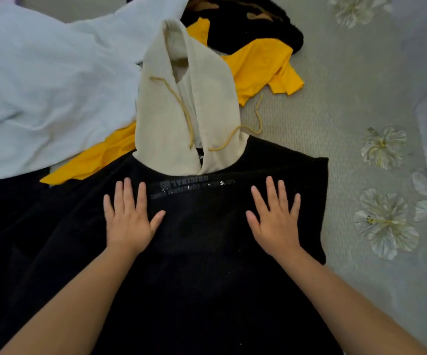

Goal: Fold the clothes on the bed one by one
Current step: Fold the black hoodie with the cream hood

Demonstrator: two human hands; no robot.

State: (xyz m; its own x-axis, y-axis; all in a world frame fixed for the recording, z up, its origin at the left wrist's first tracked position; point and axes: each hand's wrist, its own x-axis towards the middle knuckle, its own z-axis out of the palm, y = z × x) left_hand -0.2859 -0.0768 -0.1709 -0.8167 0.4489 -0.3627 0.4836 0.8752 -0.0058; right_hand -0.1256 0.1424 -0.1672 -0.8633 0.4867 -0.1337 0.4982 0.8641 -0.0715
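A black hoodie (202, 265) lies flat on the bed in front of me, its cream hood (179, 103) with yellow drawstrings pointing away. My left hand (128, 221) rests flat on the chest, fingers spread, just left of the faint printed text. My right hand (274, 221) lies flat on the right side of the chest, fingers also spread. Neither hand holds any cloth.
A white garment (48, 85) is heaped at the back left. A yellow garment (261, 65) and a black one (245, 24) lie behind the hood. The grey bedspread (355, 103) with flower patterns shows on the right.
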